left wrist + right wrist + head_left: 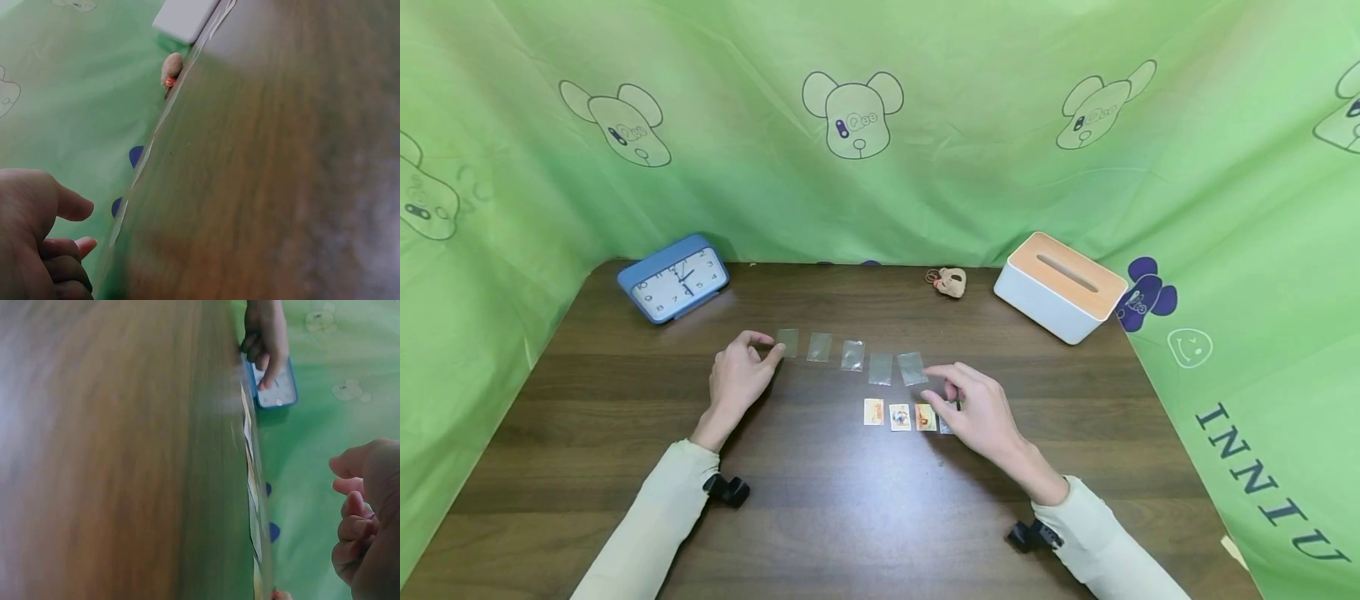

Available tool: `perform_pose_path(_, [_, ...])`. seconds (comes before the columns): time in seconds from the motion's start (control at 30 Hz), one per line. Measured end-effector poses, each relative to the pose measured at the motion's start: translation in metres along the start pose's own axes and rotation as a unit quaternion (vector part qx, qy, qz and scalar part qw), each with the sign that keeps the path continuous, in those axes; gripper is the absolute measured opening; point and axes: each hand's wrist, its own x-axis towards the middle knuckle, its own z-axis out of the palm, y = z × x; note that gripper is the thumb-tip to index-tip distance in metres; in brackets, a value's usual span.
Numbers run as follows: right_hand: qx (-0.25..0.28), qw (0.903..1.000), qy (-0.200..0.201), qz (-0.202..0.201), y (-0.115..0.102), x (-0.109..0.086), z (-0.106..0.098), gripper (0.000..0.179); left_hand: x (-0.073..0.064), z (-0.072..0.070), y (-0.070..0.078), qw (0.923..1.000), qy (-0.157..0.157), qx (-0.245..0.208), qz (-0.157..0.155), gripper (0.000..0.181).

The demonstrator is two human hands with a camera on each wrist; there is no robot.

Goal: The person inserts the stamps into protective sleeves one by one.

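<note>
Several small clear plastic sleeves lie in a row across the table. My left hand (741, 375) is beside the leftmost sleeve (787, 343), thumb tip right at its edge. Thumb and index finger stand apart in the left wrist view, with nothing between them. Near the rightmost sleeve (912, 368) is my right hand (981, 408), its index fingertip at the sleeve's right edge and its thumb lower, apart from it. Below the sleeves sits a row of small picture cards, among them an orange one (873, 412) and a white one (900, 417). The right hand partly hides the rightmost card (947, 423).
A blue clock (673, 279) stands at the back left of the brown table (820, 517). At the back right is a white tissue box (1045, 300) with a wooden lid, and a small beige trinket (951, 282) left of it. Green cloth (970, 183) hangs behind.
</note>
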Motion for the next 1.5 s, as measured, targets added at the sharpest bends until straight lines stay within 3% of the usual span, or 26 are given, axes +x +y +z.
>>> perform_pose_path(0.2, [0.020, 0.9990, -0.026, 0.031, -0.005, 0.003, 0.007, 0.027, -0.008, -0.010, 0.022, 0.9992, -0.011, 0.028, -0.025, 0.042])
perform_pose_path(0.43, [0.041, 0.9964, -0.054, 0.051, -0.011, 0.006, 0.015, 0.024, 0.004, 0.001, 0.006, 0.9966, -0.021, 0.073, -0.031, 0.054])
perform_pose_path(0.6, [0.052, 0.9942, -0.073, 0.061, -0.016, 0.007, 0.022, 0.023, 0.001, -0.003, 0.015, 0.9955, -0.027, 0.086, -0.029, 0.062])
perform_pose_path(0.73, [0.052, 0.9930, -0.084, 0.065, -0.019, 0.007, 0.027, 0.020, 0.003, -0.001, 0.013, 0.9946, -0.022, 0.100, -0.018, 0.060])
perform_pose_path(0.9, [0.051, 0.9923, -0.092, 0.066, -0.021, 0.008, 0.032, 0.021, 0.001, -0.001, 0.013, 0.9951, -0.020, 0.095, -0.017, 0.050])
perform_pose_path(1.2, [0.056, 0.9911, -0.100, 0.067, -0.024, 0.008, 0.038, 0.022, 0.009, 0.005, -0.006, 0.9962, -0.031, 0.080, -0.016, 0.038])
perform_pose_path(1.5, [0.048, 0.9890, -0.120, 0.072, -0.020, 0.011, 0.050, 0.020, -0.003, -0.008, 0.017, 0.9966, -0.031, 0.075, -0.019, 0.046])
